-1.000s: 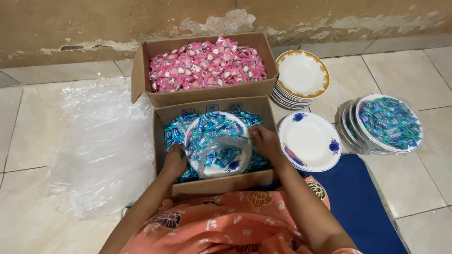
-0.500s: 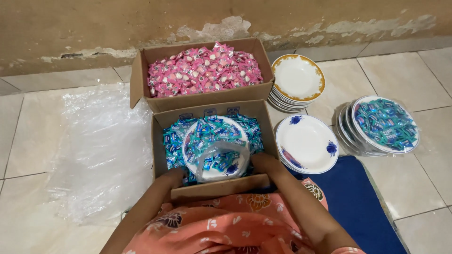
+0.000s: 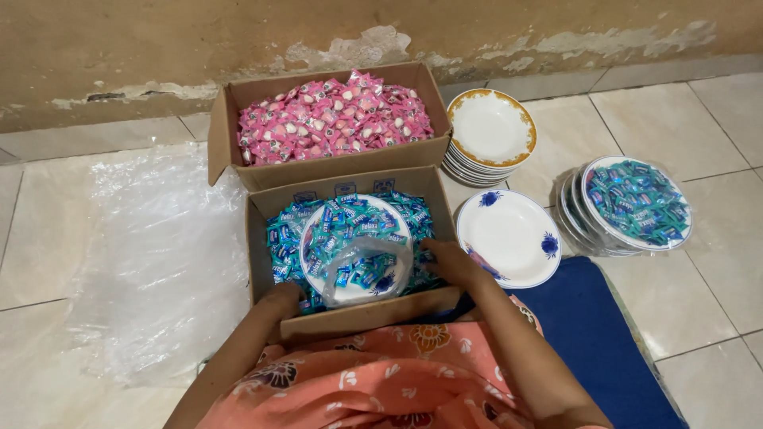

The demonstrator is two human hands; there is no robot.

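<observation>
A white plate [image 3: 352, 291] heaped with teal wrapped candies and covered in clear plastic film lies on the candies in the near cardboard box [image 3: 362, 317]. My left hand [image 3: 283, 299] is at the box's near-left corner, its fingers sunk among the teal candies [image 3: 280, 237] by the plate's lower-left rim. My right hand [image 3: 443, 263] lies flat on the candies at the plate's right rim, fingers pointing toward it. Neither hand visibly grips the plate.
A second box [image 3: 334, 163] of pink candies sits behind. To the right are an empty blue-flowered plate [image 3: 509, 237], a stack of gold-rimmed plates [image 3: 490, 129] and a stack topped by a wrapped, candy-filled plate [image 3: 636, 203]. Clear plastic sheet [image 3: 151, 262] covers the floor at left; a blue mat [image 3: 592, 334] lies near right.
Both hands have slid from the plate's sides back toward the near edge of the box. The wrapped plate stays on the candies.
</observation>
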